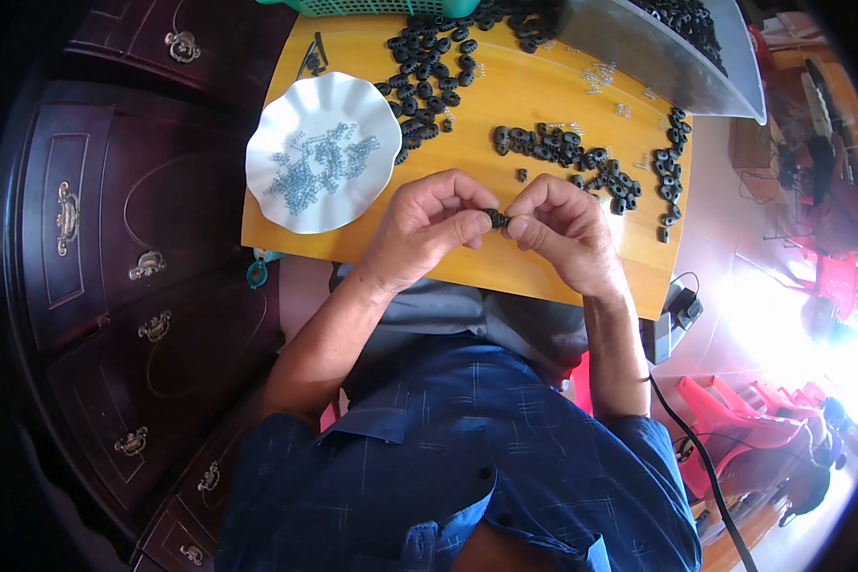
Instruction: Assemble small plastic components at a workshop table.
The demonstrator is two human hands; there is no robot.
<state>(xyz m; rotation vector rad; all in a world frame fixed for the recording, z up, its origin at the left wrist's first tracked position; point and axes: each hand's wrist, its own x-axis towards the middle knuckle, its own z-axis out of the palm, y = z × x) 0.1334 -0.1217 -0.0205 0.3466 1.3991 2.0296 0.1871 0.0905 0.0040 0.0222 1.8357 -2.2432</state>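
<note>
Both my hands meet over the front edge of the yellow table, pinching a small black plastic cord lock between thumbs and fingertips. My left hand grips its left end and my right hand its right end; the fingertips partly hide it. On the left stands a white wavy-rimmed plate holding many tiny metal springs. A loose group of black cord lock pieces lies just beyond my right hand. One small black piece sits by itself near my fingers.
More black pieces form a long pile beyond the plate, and others line the right edge. Small springs lie scattered at the far right. A grey bin of black parts and a green basket stand at the back. Dark drawers flank the left.
</note>
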